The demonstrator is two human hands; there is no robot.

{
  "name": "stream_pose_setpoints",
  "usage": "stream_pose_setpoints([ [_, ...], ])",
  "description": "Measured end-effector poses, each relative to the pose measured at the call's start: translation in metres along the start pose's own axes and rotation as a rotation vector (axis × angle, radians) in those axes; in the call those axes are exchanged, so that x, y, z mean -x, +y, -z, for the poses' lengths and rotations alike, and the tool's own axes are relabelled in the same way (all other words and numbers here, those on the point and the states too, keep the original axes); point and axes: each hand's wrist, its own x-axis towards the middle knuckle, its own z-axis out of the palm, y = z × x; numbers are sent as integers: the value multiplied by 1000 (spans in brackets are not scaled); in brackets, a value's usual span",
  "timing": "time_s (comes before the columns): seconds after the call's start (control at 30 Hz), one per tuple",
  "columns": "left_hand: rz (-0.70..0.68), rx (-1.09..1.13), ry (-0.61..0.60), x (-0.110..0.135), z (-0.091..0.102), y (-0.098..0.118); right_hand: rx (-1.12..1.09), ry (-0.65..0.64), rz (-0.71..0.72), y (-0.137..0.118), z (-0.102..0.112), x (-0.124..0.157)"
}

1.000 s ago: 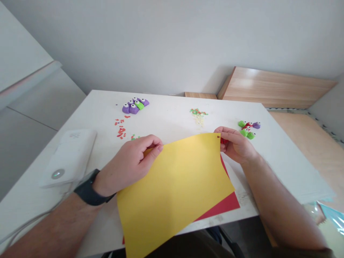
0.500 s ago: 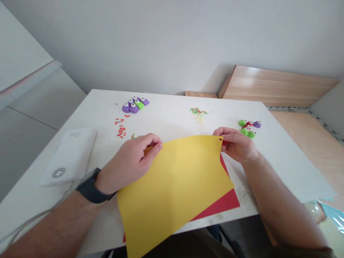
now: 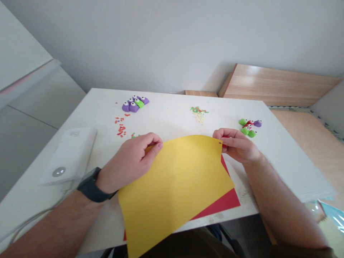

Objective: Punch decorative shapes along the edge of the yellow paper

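My left hand (image 3: pixel 129 163) pinches the upper left corner of a yellow paper sheet (image 3: pixel 174 190), lifting it slightly. My right hand (image 3: pixel 238 146) grips the sheet's upper right corner, where a tiny hole shows. A small red object (image 3: pixel 224 146), perhaps a craft punch, sits mostly hidden behind that corner in my fingers. Under the yellow sheet lies a red paper sheet (image 3: pixel 220 204), showing at the right and at the bottom edge. Several green and red craft punches (image 3: pixel 248 128) with googly eyes stand just beyond my right hand.
Purple and green punches (image 3: pixel 133 104) and red paper bits (image 3: pixel 120 130) lie on the white table (image 3: pixel 172 114), with a mixed scrap pile (image 3: pixel 199 114) at mid-far. A white corded device (image 3: pixel 70 156) sits left, beside my black wristwatch (image 3: pixel 92 190).
My right hand has shifted slightly down and right with the sheet's corner, and the sheet's top edge has flattened a little. My left hand has barely moved. The device's green light has gone.
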Motion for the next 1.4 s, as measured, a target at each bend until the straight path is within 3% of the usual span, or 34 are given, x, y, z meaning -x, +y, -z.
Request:
stream_pose_setpoints([
  [0.23,-21,-62,-19,-1,-5,-1,225,-25,-22,1,-10,0],
  [0.33,-59,-132,32,-2,-14,-1,319,-8,-21,1,-19,0],
  [0.57,-371,-113,210,1,-40,18,392,-48,-51,6,-42,-1],
  [0.7,-510,-82,216,3,-53,27,447,-93,-14,10,-49,-2],
  [0.83,-549,-125,228,1,-58,27,466,-136,14,8,-55,-3],
  [1.4,-692,-199,289,-1,-62,25,500,-112,-4,10,-59,-3],
])
